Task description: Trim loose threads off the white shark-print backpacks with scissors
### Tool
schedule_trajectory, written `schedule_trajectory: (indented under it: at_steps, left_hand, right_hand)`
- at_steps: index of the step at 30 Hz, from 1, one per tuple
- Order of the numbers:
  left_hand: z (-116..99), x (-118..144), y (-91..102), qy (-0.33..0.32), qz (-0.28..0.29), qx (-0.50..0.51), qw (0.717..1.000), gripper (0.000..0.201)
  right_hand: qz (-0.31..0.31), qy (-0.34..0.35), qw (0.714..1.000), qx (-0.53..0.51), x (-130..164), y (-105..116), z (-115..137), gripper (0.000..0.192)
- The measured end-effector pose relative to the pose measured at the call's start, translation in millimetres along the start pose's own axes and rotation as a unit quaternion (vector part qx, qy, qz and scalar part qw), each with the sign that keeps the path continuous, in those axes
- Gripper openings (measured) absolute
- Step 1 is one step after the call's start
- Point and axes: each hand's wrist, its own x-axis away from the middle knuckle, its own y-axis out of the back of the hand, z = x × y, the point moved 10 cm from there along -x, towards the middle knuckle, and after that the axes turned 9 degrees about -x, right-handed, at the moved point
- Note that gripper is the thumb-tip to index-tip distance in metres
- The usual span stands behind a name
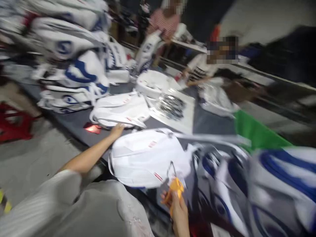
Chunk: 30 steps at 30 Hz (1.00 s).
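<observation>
Dark grey tabletop (209, 123) ran across a blurred workshop, with grey floor to the left of it and other people seated at the far side. In the head view, the left hand (116, 130) reached out along a bare forearm, its fingers laid flat and together on the near edge of a white backpack (120, 113) that lay just beyond it. Beside that hand, toward the floor, a small red patch (92, 128) lay on the table. Between the two hands lay a second white backpack (148, 158), flat on the table edge, with small red tags on it. The right hand (179, 210) was closed around a yellow tool (174, 191), whose tip touched or nearly touched the near edge of that second backpack; the blur hid which. Right of this hand lay blue-and-white bags (271, 191), heavily smeared, and above them a green piece (254, 133). Far beyond the left hand, a stack of white and blue bags (74, 56) was piled high.
</observation>
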Motion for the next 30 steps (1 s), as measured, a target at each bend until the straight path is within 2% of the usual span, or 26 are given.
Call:
schedule_trajectory:
  at_steps: [2,4,6,7,9,11,13,16,18,20,22,24,26,28,29,30]
  left_hand:
    - [17.2,15.8,-37.2,-0.030,0.076,-0.089,0.993,0.061]
    - [22.9,32.5,-75.6,-0.107,0.133,-0.224,0.960,0.084]
    - [28.8,48.8,-112.5,-0.166,0.175,-0.348,0.906,0.098]
    - [33.5,53.5,-126.6,-0.172,0.191,-0.385,0.886,0.096]
    - [40.2,54.4,-141.5,-0.168,0.202,-0.420,0.869,0.082]
    - [39.9,50.1,-138.2,-0.166,0.190,-0.408,0.877,0.066]
    - [38.0,49.4,-123.0,-0.148,0.189,-0.350,0.906,0.058]
    - [30.5,64.9,-105.1,-0.130,0.215,-0.245,0.936,0.055]
    - [23.1,82.0,-108.3,-0.149,0.217,-0.251,0.931,0.055]
    - [24.3,97.4,-125.5,-0.153,0.211,-0.326,0.909,0.059]
    - [33.0,106.6,-145.3,-0.134,0.199,-0.390,0.889,0.065]
    - [38.2,109.4,-155.9,-0.127,0.180,-0.370,0.903,0.064]
    - [42.8,105.2,-149.4,-0.115,0.157,-0.255,0.947,0.056]
    - [59.0,96.5,-137.6,-0.050,0.179,-0.079,0.979,0.047]
    - [72.5,92.9,-135.5,0.013,0.213,0.008,0.977,0.045]
    - [87.4,91.7,-136.6,0.091,0.253,0.082,0.960,0.046]
  right_hand:
    - [-0.037,-0.025,0.999,-0.032,20.9,32.2,-11.5,0.078]
    - [-0.035,-0.015,0.999,-0.038,29.2,41.0,-4.8,0.073]
    - [0.006,-0.001,1.000,-0.010,29.1,32.9,8.3,0.063]
    - [0.038,0.000,0.999,0.011,27.7,24.4,14.4,0.060]
    - [0.109,-0.001,0.992,0.061,23.1,5.1,26.0,0.062]
    - [0.145,0.007,0.984,0.101,12.2,-6.3,42.2,0.068]
    - [0.149,0.022,0.980,0.128,-6.6,-10.0,64.4,0.069]
    - [0.110,0.047,0.976,0.182,-39.9,-9.0,98.1,0.058]
    - [0.089,0.053,0.960,0.261,-53.6,-15.6,108.8,0.050]
    - [0.117,0.033,0.933,0.340,-54.0,-34.4,101.0,0.044]
    - [0.212,-0.015,0.897,0.387,-39.3,-61.0,76.7,0.040]
    - [0.265,-0.044,0.875,0.403,-21.8,-74.0,59.7,0.039]
    - [0.249,-0.041,0.878,0.408,-13.2,-70.4,59.2,0.043]
    - [0.258,-0.046,0.881,0.395,-6.0,-66.4,63.0,0.051]
    - [0.284,-0.054,0.876,0.386,-1.6,-67.8,64.6,0.056]
    - [0.304,-0.058,0.872,0.378,1.1,-69.7,68.4,0.059]
